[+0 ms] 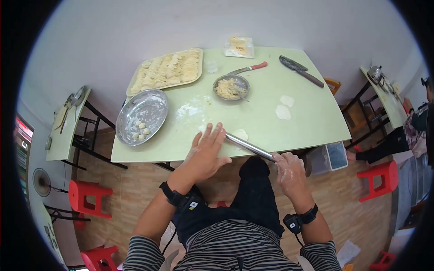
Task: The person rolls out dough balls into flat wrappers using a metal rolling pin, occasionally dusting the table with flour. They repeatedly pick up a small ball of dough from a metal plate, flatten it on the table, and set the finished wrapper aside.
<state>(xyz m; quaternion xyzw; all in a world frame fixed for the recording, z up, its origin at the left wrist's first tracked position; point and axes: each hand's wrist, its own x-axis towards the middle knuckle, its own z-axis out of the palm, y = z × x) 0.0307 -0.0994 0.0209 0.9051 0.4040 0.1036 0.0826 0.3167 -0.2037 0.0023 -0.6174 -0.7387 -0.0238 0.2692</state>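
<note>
My right hand [289, 171] is wrapped round the near end of a shiny metal rolling pin [253, 148]. The pin slants up and left over the table's front edge, its far end beside my left hand [206, 153]. My left hand is palm down with the fingers stretched out, and nothing shows in its grip. A flat dough round [241, 134] lies by the pin, partly hidden. Two more dough rounds [283, 112] lie further right. On the left, a metal basin [149, 108] holds several small dough balls [142, 126].
A tray [199, 77] of dumplings stands back left. A bowl of filling [230, 88], a red-handled knife [259, 66], a dark-handled utensil [312, 79] and a white packet [239, 47] lie further back. Red stools [90, 198] stand on the floor. Another person [411, 131] is at the far right.
</note>
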